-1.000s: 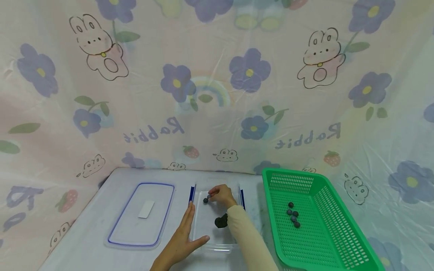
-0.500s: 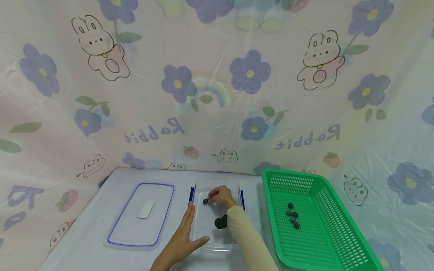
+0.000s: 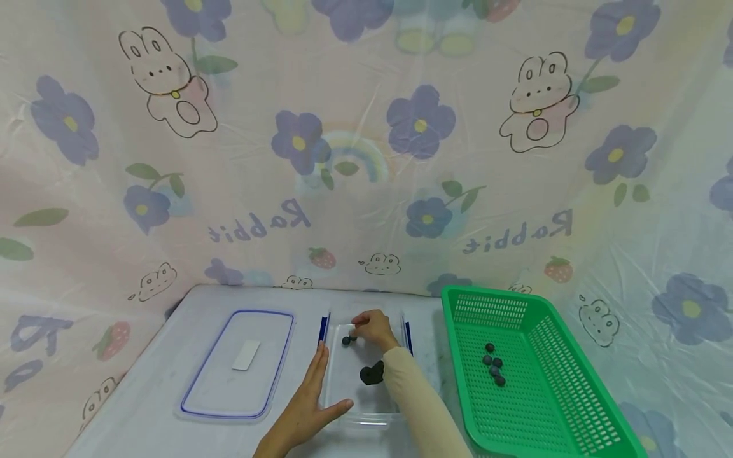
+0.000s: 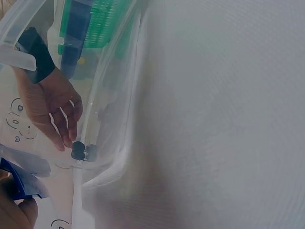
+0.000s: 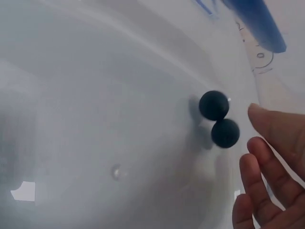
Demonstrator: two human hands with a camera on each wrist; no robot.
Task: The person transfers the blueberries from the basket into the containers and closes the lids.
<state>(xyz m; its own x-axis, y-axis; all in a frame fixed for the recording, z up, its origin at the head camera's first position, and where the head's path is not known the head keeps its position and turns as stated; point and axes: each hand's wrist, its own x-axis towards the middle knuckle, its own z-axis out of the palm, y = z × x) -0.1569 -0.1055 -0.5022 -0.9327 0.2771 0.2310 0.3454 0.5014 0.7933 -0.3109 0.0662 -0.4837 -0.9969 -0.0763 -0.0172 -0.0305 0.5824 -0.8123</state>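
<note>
Two dark blueberries (image 5: 214,105) sit touching each other at the far left end of the clear plastic box (image 3: 366,420). My right hand (image 3: 375,329) reaches inside the box, just right of them. In the right wrist view its thumb and fingers are spread apart and a small gap separates them from the berries. My left hand (image 3: 309,401) lies along the box's left side, its fingers straight and thumb stretched over the near end. The left wrist view shows part of it beside the blue latch (image 4: 21,183), and the two berries (image 4: 78,150) through the clear wall.
Right of the box stands a green basket (image 3: 464,394) with several blueberries (image 3: 495,370) inside. A clear lid (image 3: 223,394) with a blue seal lies on the white table (image 3: 143,388) at the left. A patterned curtain (image 3: 355,210) closes off the back and sides.
My right fingers have let go of the second blueberry, which now rests against the first. The hand has lifted slightly from it. My left hand stays in place.
</note>
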